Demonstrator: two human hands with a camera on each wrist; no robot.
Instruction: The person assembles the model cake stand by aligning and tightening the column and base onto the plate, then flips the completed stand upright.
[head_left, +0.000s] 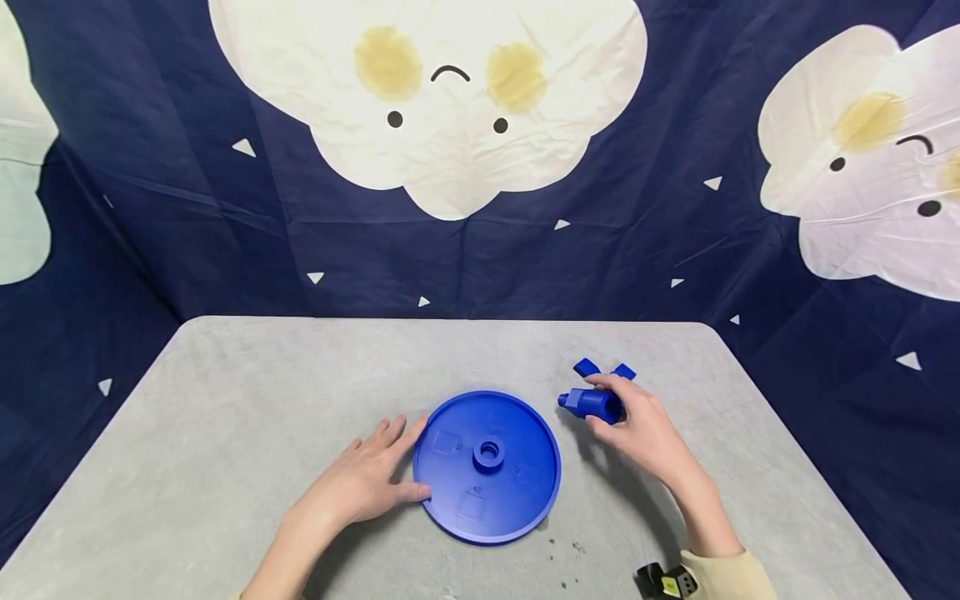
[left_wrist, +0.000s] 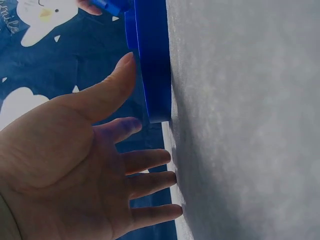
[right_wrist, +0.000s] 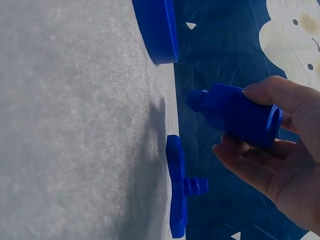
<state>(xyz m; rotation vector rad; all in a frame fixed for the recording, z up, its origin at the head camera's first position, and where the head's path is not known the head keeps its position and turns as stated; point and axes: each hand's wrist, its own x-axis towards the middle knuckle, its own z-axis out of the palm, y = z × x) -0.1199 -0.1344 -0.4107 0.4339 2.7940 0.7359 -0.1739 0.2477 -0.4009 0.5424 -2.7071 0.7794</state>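
A round blue disc point(head_left: 517, 508) with a raised rim and a hollow hub at its centre lies on the table. My left hand point(head_left: 365, 479) rests at its left edge, thumb and index finger touching the rim and the other fingers spread straight. Held above the table right of the disc, a blue cylindrical plastic part point(right_wrist: 235, 112) with a narrower threaded tip is pinched between the thumb and fingers of my right hand point(head_left: 637, 425). The tip points left and the hollow end faces right. Behind that hand sits a blue wing-shaped piece point(right_wrist: 177, 187) with a threaded stud, partly hidden in the head view.
The grey table point(head_left: 300, 367) has rounded far corners and ends at a dark blue cloth point(head_left: 465, 267) printed with clouds. Small dark specks point(head_left: 564, 583) dot the surface near the disc's front right. A black device point(head_left: 666, 581) is worn at the right wrist.
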